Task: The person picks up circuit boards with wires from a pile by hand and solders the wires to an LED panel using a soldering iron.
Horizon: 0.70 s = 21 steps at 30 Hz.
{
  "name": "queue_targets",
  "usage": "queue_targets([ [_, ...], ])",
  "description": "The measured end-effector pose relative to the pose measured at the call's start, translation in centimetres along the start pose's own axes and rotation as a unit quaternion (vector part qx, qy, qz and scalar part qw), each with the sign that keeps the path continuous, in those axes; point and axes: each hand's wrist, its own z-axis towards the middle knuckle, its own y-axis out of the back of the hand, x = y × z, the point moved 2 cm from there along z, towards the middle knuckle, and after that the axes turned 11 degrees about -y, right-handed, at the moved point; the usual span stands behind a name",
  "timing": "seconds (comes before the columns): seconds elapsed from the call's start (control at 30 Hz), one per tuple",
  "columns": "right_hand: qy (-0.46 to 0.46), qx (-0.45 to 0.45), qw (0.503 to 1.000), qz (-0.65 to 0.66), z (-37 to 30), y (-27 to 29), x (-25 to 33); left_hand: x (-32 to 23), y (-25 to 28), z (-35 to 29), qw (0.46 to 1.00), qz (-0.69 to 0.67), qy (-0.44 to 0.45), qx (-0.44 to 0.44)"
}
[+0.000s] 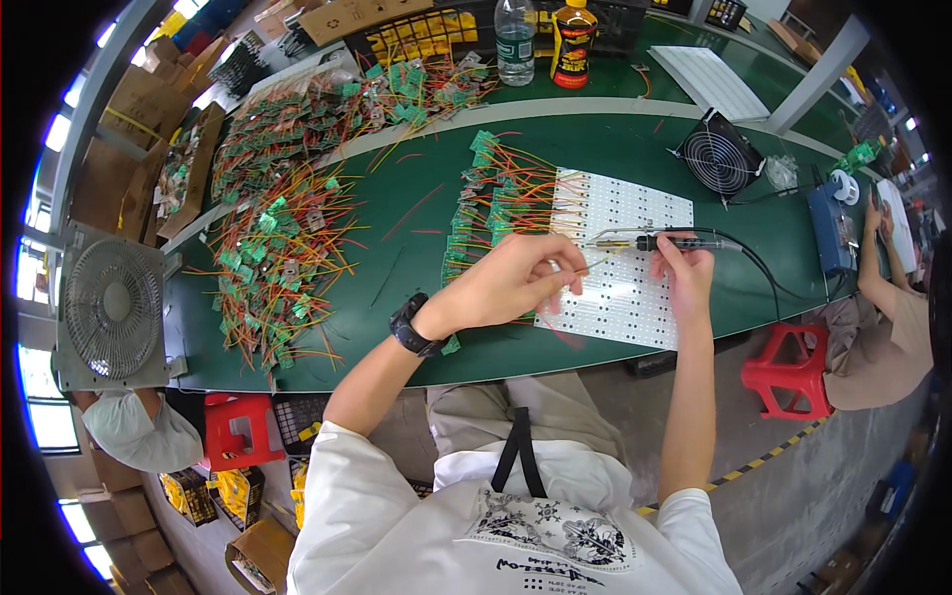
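My right hand (686,268) grips a black-handled soldering iron (684,242), with a thin metal feed tube running above it. Its tip points left, over a white perforated circuit board panel (635,307). Over the panel's left part, my left hand (521,276) is closed in a pinch on a thin wire; the wire's end lies close to the iron's tip. Along the panel's left edge, red and yellow wires (526,194) run to a row of small green circuit boards (483,149). Part of this row is hidden under my left hand and wrist.
Heaps of wired green boards (273,268) cover the table's left side. A black fan (721,159) and a blue soldering station (831,233) stand at right. Two bottles (573,45) stand at the back. A grey fan (114,307) is at far left; another person sits at right.
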Motion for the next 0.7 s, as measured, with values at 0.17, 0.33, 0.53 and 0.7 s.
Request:
queue_targets([
  [0.17,-0.006,-0.002,1.000,-0.008,0.1,0.1,-0.3,3.0,0.7,0.6,0.950,0.303,-0.070,-0.004],
  [0.33,-0.008,-0.006,1.000,-0.003,0.1,0.4,-0.6,5.9,0.3,0.5,0.884,0.434,-0.165,-0.054],
  [0.53,0.007,0.005,1.000,0.006,0.1,0.2,-0.5,7.4,0.3,0.0,0.849,0.483,-0.208,-0.055],
  [0.7,0.044,0.008,0.998,-0.034,-0.5,0.2,-0.5,7.6,0.5,-0.1,0.845,0.483,-0.211,-0.084],
])
